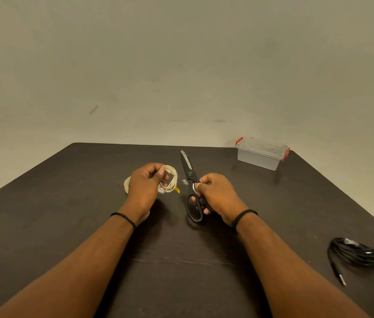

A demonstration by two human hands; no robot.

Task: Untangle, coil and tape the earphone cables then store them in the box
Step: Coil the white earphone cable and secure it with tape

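My left hand (145, 183) holds a coiled white earphone cable (171, 179) above the dark table, fingers curled round one side of the coil. A roll of clear tape (127, 184) lies on the table, mostly hidden behind that hand, with a yellow tab (177, 190) showing below the coil. My right hand (218, 195) grips the handles of black scissors (190, 180), whose shut blades point away from me. A small piece of tape seems pinched at that hand's fingertips. A coiled black earphone cable (355, 252) lies at the right with its plug toward me. The clear box (261, 154) stands at the far right.
The box has a clear lid on it with red latches (239, 140). The dark table (66, 214) ends at a plain wall at the back, and its left and right edges slant toward me.
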